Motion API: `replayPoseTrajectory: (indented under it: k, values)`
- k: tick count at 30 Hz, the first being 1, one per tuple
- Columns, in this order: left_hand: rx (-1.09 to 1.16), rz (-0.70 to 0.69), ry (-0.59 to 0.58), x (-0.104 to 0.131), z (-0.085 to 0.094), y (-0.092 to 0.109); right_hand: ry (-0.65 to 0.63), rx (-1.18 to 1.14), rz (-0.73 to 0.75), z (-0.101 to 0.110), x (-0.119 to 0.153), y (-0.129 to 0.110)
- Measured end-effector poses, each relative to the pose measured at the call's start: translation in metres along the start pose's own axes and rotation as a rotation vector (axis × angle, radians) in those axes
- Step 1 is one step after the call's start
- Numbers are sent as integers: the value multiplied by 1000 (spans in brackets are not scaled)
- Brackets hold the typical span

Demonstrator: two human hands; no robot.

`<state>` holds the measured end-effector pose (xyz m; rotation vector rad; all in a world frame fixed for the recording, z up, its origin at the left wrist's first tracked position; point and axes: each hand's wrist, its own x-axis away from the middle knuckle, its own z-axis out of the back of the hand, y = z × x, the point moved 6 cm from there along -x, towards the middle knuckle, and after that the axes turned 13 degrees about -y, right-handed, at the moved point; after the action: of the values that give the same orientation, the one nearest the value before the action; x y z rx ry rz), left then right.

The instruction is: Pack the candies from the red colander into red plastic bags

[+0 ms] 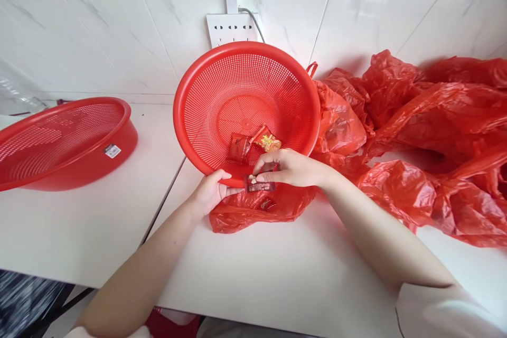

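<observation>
Candy packet [259,185], dark wrapper, sits at the near rim of the tilted red colander [245,105]; we see our right hand [291,167] pinching it in its fingertips. Left hand [209,193] grips the colander rim. Two more wrapped candies [253,143] lie inside. Red plastic bags [415,137] sprawl toward the bench's right edge; a second basket [63,142] stands at the left.

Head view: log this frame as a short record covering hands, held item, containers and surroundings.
left hand: grips near rim of tilted colander
right hand: pinches a dark candy at the rim
inside colander: two wrapped candies
under colander: red bag, one candy inside
left side: second colander on the table
right side: heap of red bags
wall: socket
</observation>
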<state>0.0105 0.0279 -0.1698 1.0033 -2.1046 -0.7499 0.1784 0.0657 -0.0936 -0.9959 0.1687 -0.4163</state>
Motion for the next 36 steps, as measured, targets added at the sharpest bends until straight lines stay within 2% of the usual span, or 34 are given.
replayPoseTrajectory:
  k: [4,8,10,12,15,19,21,23,24,26,28,30,32,36]
  values:
    - [-84,-37,39,0,6,0,58,191,8,0,1,-7]
    - [-175,-99,58,3,-1,3,151,308,-18,5,-3,4]
    - [-196,-122,49,4,-8,3,301,425,-153,14,-4,19]
    - [-200,-123,66,5,-13,1,456,564,-382,22,-2,37]
    - [-187,-106,109,5,-18,-8,503,717,-637,22,-4,57]
    - [-174,-127,144,5,-22,-17,504,825,-676,15,-15,66]
    - [-185,-141,148,6,-23,-18,530,797,-665,16,-17,69]
    - [-192,-138,138,6,-21,-16,541,632,-607,18,-17,72]
    - [-193,-129,132,6,-19,-14,535,475,-551,19,-17,73]
    - [-204,-120,125,6,-13,-7,489,10,-392,18,-18,75]
    - [-216,-116,114,6,-7,0,392,-508,-212,13,-21,71]
    - [-214,-110,96,5,-4,5,277,-881,-68,7,-23,62]
    - [-199,-98,78,5,-2,6,185,-1026,-1,2,-24,53]
    - [-197,-99,75,6,-5,4,168,-972,-2,-2,-25,54]
